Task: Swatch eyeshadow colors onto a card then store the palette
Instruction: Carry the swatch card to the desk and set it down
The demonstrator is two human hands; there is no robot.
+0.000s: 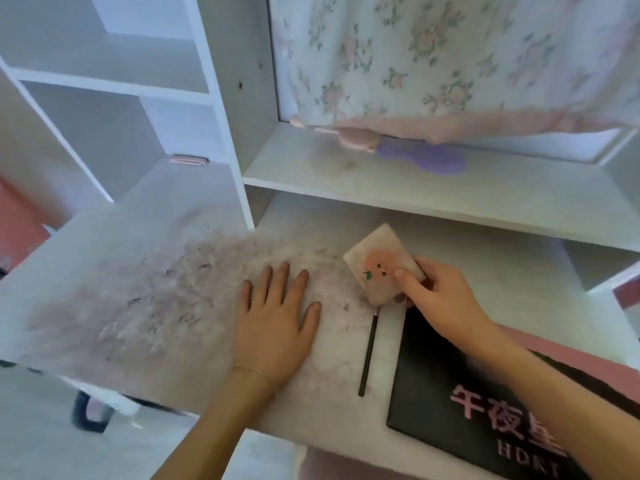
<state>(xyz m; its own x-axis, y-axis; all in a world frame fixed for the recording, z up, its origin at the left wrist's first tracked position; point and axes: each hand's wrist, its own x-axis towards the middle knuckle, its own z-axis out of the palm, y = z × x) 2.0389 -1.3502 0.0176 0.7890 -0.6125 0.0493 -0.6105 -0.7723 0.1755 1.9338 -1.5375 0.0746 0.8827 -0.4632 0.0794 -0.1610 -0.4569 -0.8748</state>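
A small pale card [379, 261] with a peach cartoon face is tilted just above the desk; my right hand [440, 296] pinches its right edge between thumb and fingers. My left hand [277, 313] lies flat on the desk, fingers spread, left of the card. A thin black brush [368, 353] lies on the desk between my hands, its tip under the card. A closed black palette [450, 403] with pink lettering lies at the front right, partly under my right forearm.
The white desk [138, 289] is smudged with pinkish powder marks. A shelf [415, 188] above it holds a purple hairbrush [426, 159] and a pink object under a floral curtain [450, 64]. White cubbies [104, 98] stand at left. A dark chair base shows below.
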